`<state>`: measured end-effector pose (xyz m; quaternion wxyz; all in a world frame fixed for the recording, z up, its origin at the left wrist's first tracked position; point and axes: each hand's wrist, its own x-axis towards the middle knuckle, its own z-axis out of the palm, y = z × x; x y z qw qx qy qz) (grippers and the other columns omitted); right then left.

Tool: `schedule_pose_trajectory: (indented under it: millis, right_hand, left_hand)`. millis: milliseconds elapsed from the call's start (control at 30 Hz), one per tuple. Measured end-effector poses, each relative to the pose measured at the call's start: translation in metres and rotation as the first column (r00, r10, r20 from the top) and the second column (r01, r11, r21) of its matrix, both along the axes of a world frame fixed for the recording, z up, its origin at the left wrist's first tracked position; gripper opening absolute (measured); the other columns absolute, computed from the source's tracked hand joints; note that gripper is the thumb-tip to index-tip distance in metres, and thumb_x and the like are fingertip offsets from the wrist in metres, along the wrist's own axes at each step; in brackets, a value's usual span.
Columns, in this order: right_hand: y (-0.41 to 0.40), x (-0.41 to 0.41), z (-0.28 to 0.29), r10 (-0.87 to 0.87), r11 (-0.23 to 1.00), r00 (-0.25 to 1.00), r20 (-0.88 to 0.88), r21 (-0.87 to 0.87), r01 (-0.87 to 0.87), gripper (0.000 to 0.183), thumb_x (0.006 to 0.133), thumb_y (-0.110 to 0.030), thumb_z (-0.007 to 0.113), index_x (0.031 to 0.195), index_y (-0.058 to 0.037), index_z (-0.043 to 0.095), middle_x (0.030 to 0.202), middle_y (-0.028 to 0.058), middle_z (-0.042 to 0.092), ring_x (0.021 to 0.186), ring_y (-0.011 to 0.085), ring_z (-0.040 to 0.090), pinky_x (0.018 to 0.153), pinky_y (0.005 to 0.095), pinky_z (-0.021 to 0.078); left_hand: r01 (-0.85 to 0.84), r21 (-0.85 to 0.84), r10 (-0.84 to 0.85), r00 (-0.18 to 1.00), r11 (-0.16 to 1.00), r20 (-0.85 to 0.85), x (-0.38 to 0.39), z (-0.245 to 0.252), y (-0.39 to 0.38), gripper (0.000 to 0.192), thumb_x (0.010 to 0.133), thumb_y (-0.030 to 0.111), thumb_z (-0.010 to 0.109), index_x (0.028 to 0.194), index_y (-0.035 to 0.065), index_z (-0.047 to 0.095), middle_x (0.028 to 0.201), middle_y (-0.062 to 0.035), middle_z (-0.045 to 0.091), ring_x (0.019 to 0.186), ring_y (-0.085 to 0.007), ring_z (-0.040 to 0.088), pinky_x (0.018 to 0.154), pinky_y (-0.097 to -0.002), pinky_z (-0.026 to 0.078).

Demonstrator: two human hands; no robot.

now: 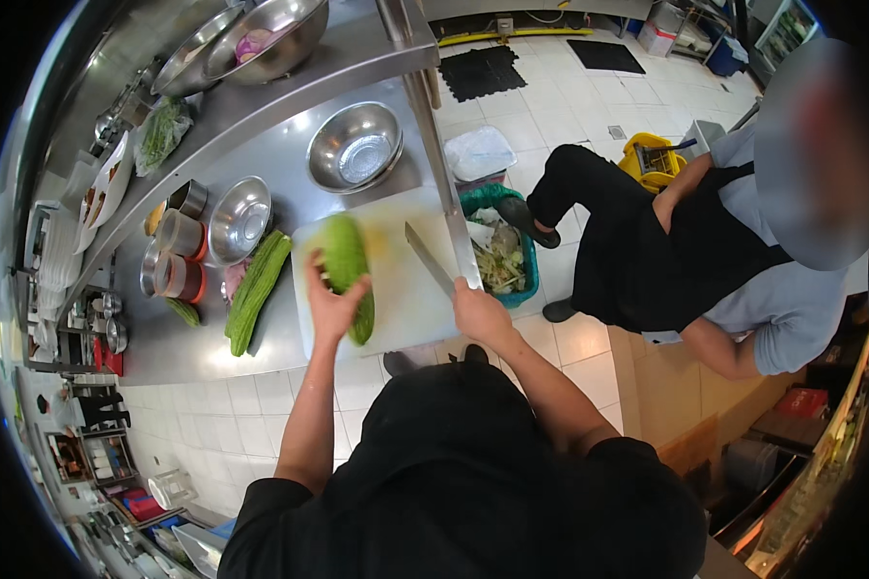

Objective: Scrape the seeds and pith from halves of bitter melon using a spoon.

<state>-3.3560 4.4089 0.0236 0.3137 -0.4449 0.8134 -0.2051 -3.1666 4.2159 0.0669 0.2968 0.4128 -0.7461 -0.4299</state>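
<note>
On a white cutting board lies a large green gourd, a little blurred. My left hand is around its near left side, thumb on top and fingers along the left edge. My right hand grips the handle of a kitchen knife at the board's right edge; the blade points away to the upper left and is apart from the gourd. Left of the board, long ridged green gourds lie side by side on the steel counter.
Steel bowls stand behind the board, another steel bowl and red-filled containers to its left. A steel shelf overhangs the counter. At right, a teal bin holds scraps; beside it a co-worker raises one foot.
</note>
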Motion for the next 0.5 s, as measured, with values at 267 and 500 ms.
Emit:
schedule_pose_trajectory:
  millis: [267, 500]
  right_hand:
    - [0.005, 0.005, 0.004, -0.147, 0.968, 0.989, -0.005, -0.205, 0.142, 0.022, 0.096, -0.015, 0.051, 0.109, 0.0007, 0.044, 0.084, 0.0285, 0.070, 0.081, 0.0483, 0.068, 0.072, 0.0602, 0.0513]
    - [-0.006, 0.026, 0.033, -0.179, 0.956, 0.983, 0.044, -0.226, 0.185, 0.022, 0.096, -0.013, 0.047, 0.112, 0.0003, 0.042, 0.085, 0.0287, 0.070, 0.083, 0.0497, 0.068, 0.074, 0.0615, 0.0507]
  left_hand:
    - [-0.154, 0.764, 0.538, 0.795, 0.627, -0.281, 0.011, -0.047, -0.004, 0.061, 0.085, 0.014, 0.083, 0.136, 0.0136, 0.049, 0.134, -0.0104, 0.055, 0.120, -0.0282, 0.057, 0.094, -0.0452, 0.055]
    - [-0.005, 0.903, 0.704, 0.629, 0.429, -0.330, 0.010, -0.067, 0.025, 0.052, 0.091, 0.018, 0.080, 0.133, 0.0058, 0.053, 0.132, -0.0118, 0.055, 0.118, -0.0314, 0.058, 0.098, -0.0461, 0.057]
